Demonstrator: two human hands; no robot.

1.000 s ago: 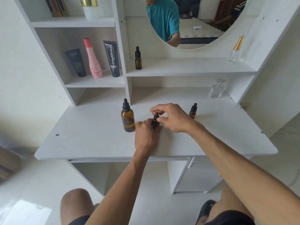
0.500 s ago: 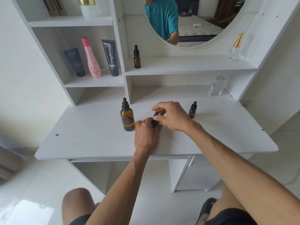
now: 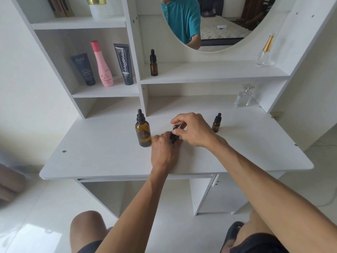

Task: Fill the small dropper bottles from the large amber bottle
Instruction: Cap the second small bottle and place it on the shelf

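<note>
So the whole thing hinges on the small amber glass dropper bottle with the black cap (image 3: 174, 134), standing upright on the white desk (image 3: 102, 157) just to the right of the large amber glass bottle with the black dropper top (image 3: 143, 129). Its long axis is vertical, so the cap has to come straight up. The left hand (image 3: 164, 150) is wrapped around the little bottle's body from the near side, pinning it to the desk, and the right hand (image 3: 191, 128) comes in from the right and above, thumb and fingers pinching the cap. Looks like unscrewing to me. The big bottle is closest to the left hand, almost touching it, and is capped. Another small amber dropper bottle (image 3: 216, 123) waits further right of the big one.
</note>
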